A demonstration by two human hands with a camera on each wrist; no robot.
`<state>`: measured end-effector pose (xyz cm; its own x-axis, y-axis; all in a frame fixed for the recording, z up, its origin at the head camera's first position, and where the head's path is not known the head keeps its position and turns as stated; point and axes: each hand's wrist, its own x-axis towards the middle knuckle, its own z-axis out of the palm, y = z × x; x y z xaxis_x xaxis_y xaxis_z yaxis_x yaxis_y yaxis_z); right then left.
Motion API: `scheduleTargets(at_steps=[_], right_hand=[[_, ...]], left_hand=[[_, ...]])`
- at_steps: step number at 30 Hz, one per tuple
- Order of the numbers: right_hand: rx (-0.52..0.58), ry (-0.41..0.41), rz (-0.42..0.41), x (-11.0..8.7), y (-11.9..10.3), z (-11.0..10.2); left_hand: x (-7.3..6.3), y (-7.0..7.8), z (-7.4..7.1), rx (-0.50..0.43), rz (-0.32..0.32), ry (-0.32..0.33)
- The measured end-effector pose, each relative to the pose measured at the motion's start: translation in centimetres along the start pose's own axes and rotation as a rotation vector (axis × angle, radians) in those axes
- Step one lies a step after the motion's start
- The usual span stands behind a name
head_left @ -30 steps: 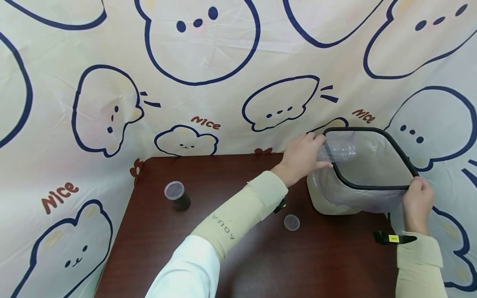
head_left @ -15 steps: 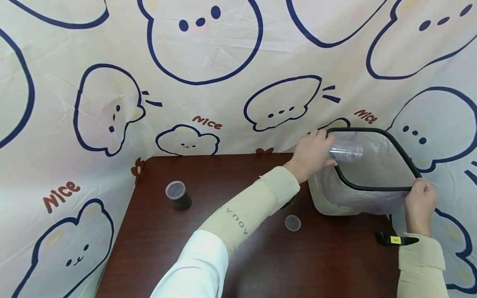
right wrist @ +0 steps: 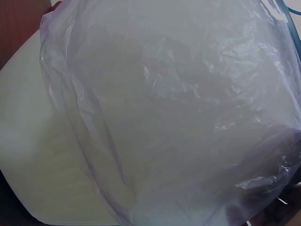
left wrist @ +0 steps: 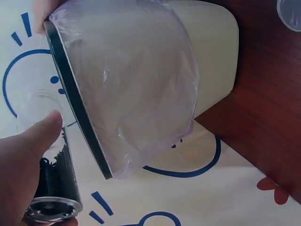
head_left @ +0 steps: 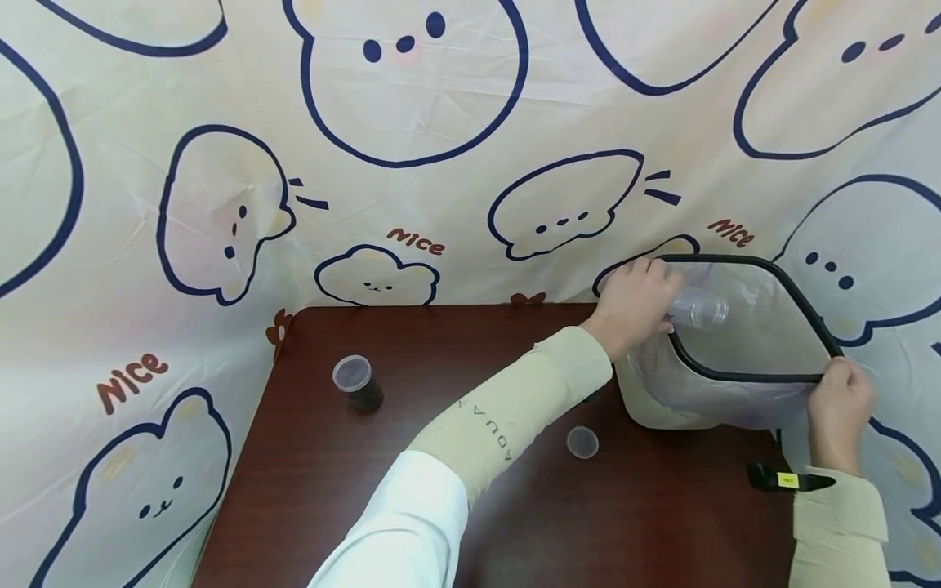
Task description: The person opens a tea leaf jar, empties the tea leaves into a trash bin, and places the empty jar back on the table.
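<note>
My left hand grips a clear plastic jar, tilted on its side with its far end over the bin's opening. Dark shredded bits lie near the base of this jar in the left wrist view. A cream trash bin with a black rim and a thin translucent liner bag stands at the table's right back. My right hand holds the rim's near right corner. In the right wrist view, the liner fills most of the picture and that hand is mostly hidden.
A second clear jar with dark contents and a lid on stands at the left of the brown table. A small round clear lid lies flat in front of the bin. A patterned cloth hangs behind the table.
My left hand has moved right with the jar, so more of the jar reaches over the opening. The right hand stays on the rim. The whole head view has shifted slightly.
</note>
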<state>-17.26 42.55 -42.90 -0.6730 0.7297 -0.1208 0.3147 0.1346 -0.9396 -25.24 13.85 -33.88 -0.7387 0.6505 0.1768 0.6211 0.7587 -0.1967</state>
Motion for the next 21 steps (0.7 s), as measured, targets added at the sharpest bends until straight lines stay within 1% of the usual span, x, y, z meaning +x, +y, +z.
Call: scheduleTargets(at_steps=[4,7,16,21], right_hand=[[-0.009,0.004,-0.003,0.01,0.07,0.00],[-0.011,0.010,0.001,-0.09,0.09,-0.01],[0.004,0.010,0.016,-0.35,0.03,-0.07],[0.030,0.011,0.014,-0.38,0.10,-0.04]], left_hand=[[0.21,0.01,-0.32,0.000,-0.005,-0.047],[0.38,0.02,-0.47,0.007,0.007,-0.063],[0.66,0.00,-0.15,0.099,0.048,-0.036],[0.81,0.02,-0.02,0.111,0.061,-0.055]])
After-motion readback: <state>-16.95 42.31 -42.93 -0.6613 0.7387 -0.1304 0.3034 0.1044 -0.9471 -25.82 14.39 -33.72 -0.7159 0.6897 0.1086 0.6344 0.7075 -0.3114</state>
